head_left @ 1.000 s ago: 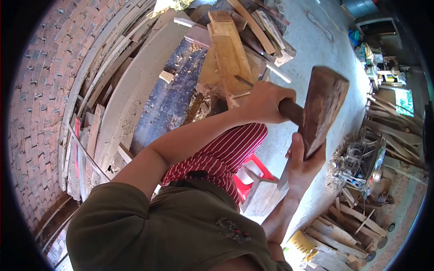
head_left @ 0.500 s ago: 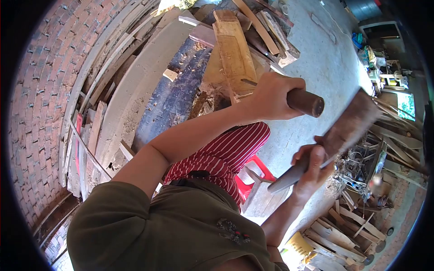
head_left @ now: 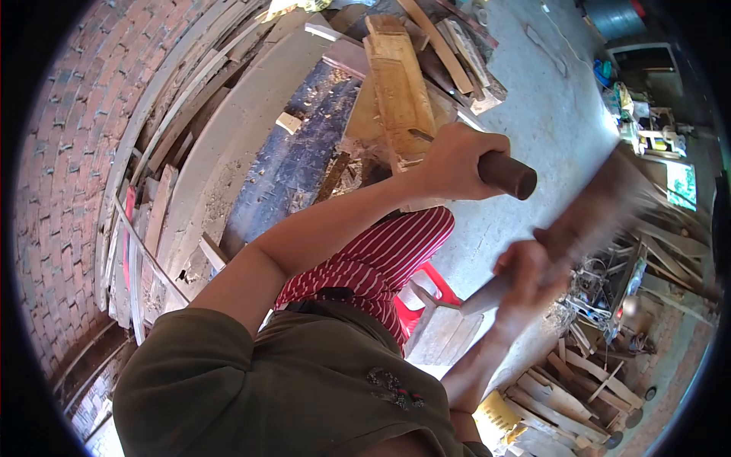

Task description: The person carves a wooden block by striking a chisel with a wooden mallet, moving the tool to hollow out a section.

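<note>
Broadly, a brick wall (head_left: 84, 152) fills the left of the view, and a grey floor (head_left: 544, 84) runs up the right, with timber (head_left: 548, 381) heaped at the lower right. Between wall and floor lie a long pale slab (head_left: 209, 175) and, beside it, a blue board (head_left: 282, 160) strewn with shavings. The person wears a dark green shirt (head_left: 304, 388) and red striped trousers (head_left: 381, 251). Past the knee a yellowish plank (head_left: 400, 91) slants away, near the blue board. The mallet (head_left: 590, 202) is out over the floor at the right, its head blurred; the right grip (head_left: 529, 286), blurred too, is wrapped round its shaft. The left grip (head_left: 461, 164) is closed tight about a dark round handle (head_left: 509, 175), whose butt juts toward the mallet, the two well apart. A thin dark strip (head_left: 419, 135) shows beyond the knuckles, over the plank; whether it joins the handle is hidden. A small pale chip (head_left: 288, 122) lies on the blue board.
</note>
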`<state>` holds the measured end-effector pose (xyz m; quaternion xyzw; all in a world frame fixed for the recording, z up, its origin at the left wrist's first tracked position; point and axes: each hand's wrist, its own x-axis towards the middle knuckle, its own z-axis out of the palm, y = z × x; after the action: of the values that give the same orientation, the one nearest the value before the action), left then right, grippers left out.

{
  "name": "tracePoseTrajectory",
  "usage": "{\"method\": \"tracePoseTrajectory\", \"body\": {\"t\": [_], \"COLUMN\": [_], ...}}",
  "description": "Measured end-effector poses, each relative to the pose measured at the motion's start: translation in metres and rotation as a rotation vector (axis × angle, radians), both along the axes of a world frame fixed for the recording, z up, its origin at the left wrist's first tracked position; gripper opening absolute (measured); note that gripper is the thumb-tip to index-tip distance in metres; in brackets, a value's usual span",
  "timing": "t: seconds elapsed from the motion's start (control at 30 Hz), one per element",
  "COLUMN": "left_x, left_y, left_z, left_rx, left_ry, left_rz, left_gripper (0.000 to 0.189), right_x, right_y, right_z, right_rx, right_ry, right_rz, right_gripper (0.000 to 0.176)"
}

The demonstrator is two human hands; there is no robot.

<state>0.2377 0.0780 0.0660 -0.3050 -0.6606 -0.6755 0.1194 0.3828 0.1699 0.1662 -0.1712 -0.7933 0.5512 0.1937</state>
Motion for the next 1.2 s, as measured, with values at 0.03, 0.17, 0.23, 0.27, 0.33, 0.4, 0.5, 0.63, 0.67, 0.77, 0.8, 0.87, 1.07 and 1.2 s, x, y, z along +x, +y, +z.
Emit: {"method": "tracePoseTrajectory", "body": {"t": [0.03,0.17,0.23,0.27,0.33,0.4,0.5,0.63,0.67,0.77,0.8,0.87,1.07,1.2], "left_x": [0.001,0.000,0.004,0.003,0.004,-0.002,0.010,0.009,0.009,0.008,0.005,0.004,0.005,0.005], "left_y": [0.001,0.000,-0.001,0.001,0.006,0.008,0.008,0.015,0.018,0.020,0.019,0.010,0.004,0.006], "left_z": [0.000,-0.003,-0.007,-0.005,-0.009,-0.011,-0.020,-0.020,-0.022,-0.021,-0.021,-0.002,0.014,0.009], "left_rx": [-0.036,-0.059,-0.078,-0.084,-0.087,-0.106,-0.144,-0.156,-0.159,-0.219,-0.168,-0.130,-0.113,-0.120], "left_ry": [-0.022,-0.002,-0.003,0.016,0.008,0.002,0.040,0.057,0.065,0.079,0.078,0.045,0.042,0.036], "left_rz": [0.013,0.028,0.033,0.032,0.025,0.050,0.043,0.013,0.039,0.043,0.036,0.049,0.055,0.028], "left_gripper": [0.027,0.028,0.028,0.028,0.028,0.029,0.028,0.023,0.022,0.022,0.024,0.025,0.027,0.027], "right_x": [-0.007,0.020,0.007,0.009,0.000,0.002,0.011,0.001,0.006,0.010,0.011,0.012,0.012,0.009], "right_y": [-0.009,0.069,-0.002,0.005,-0.001,0.018,0.009,0.001,0.017,0.016,0.015,0.019,0.019,0.016], "right_z": [0.002,-0.033,0.008,-0.008,-0.008,-0.019,0.002,-0.008,-0.021,-0.020,-0.021,-0.020,-0.015,0.007], "right_rx": [0.056,0.230,0.071,0.107,0.201,0.285,0.031,0.081,0.202,0.060,0.010,-0.025,-0.027,-0.123], "right_ry": [-0.129,-0.031,0.225,0.161,-0.132,-0.052,0.125,-0.213,-0.155,-0.081,-0.029,-0.017,-0.005,0.119], "right_rz": [-0.006,-0.021,0.026,-0.023,0.046,0.048,0.031,-0.019,0.011,0.012,0.007,-0.003,0.014,0.066], "right_gripper": [0.027,0.034,0.037,0.036,0.033,0.031,0.030,0.044,0.049,0.039,0.041,0.041,0.042,0.063]}}
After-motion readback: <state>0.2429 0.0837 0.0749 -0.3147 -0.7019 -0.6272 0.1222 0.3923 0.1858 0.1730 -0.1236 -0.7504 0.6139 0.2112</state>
